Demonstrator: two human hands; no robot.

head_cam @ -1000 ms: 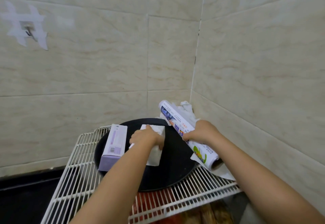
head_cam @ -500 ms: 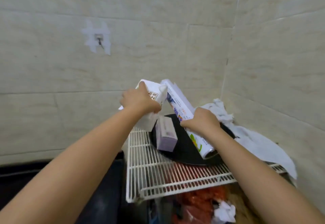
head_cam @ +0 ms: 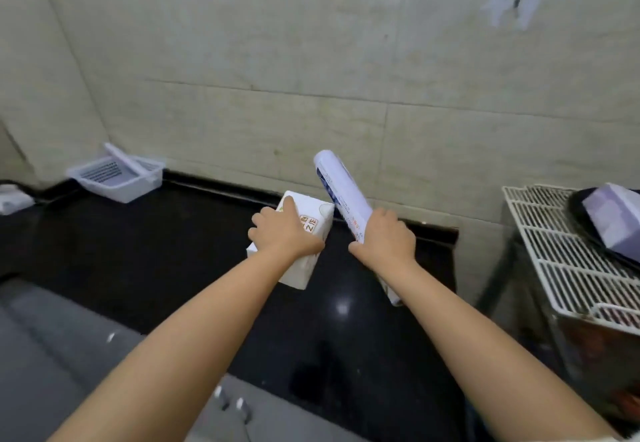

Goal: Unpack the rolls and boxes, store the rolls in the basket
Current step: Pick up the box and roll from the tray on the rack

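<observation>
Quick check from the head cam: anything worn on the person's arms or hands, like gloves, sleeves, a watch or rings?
Nothing that shows. The left hand and right hand are bare, with no gloves, and I see no rings, though the frame is slightly blurred. Both forearms are uncovered from wrist to the frame's bottom edge: no watch, band or markings. A pale sliver at the bottom right corner might be a sleeve edge; I cannot tell.

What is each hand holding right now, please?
Left hand: closed on the white box.
Right hand: closed on the wrapped roll.
</observation>
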